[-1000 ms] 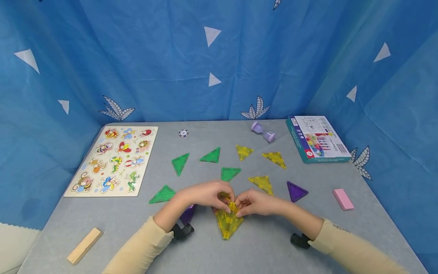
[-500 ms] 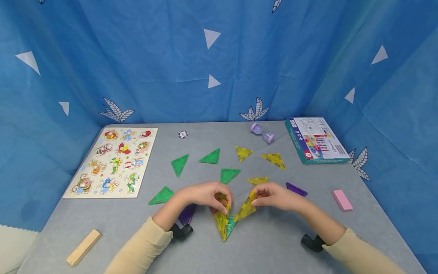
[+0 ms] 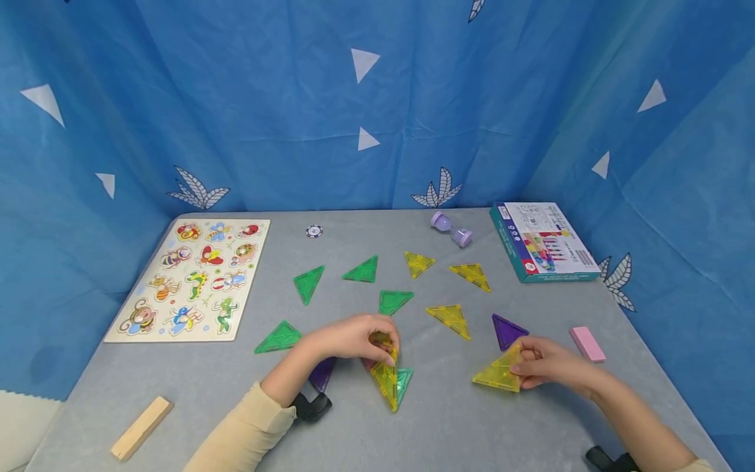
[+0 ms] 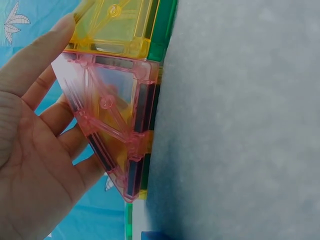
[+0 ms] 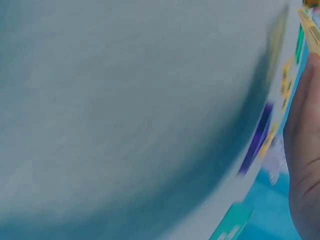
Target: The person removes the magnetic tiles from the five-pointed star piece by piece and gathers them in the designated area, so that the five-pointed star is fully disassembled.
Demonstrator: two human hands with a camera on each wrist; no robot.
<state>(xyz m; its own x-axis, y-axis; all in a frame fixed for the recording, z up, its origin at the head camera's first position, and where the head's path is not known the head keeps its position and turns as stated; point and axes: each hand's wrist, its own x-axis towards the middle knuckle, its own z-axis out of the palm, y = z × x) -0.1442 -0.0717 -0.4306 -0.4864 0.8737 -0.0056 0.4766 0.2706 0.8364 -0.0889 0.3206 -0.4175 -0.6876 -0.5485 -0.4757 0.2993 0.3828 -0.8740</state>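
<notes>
Near the table's front middle, my left hand (image 3: 356, 337) holds a small upright structure of see-through magnetic tiles. A yellow triangular tile (image 3: 386, 385) faces the front, with a green tile (image 3: 404, 381) beside it. In the left wrist view, a pink tile (image 4: 107, 102) forms another side and the thumb lies on a yellow tile (image 4: 112, 25). Further right, my right hand (image 3: 554, 362) pinches a loose yellow triangular magnetic tile (image 3: 494, 376) by one edge, above the table and apart from the structure. Only a corner of that tile enters the right wrist view.
Green tiles (image 3: 308, 284) and yellow tiles (image 3: 451, 319) lie behind the hands. One purple tile (image 3: 508, 332) lies right, another (image 3: 322, 375) beside my left forearm. Around them are an insect puzzle board (image 3: 191, 282), hourglass (image 3: 451, 229), box (image 3: 545, 242), pink block (image 3: 587, 344), wooden block (image 3: 143, 428) and chip (image 3: 314, 231).
My right hand has pulled a yellow tile away from the structure and carried it to the right. The left hand has stayed in place, holding the rest.
</notes>
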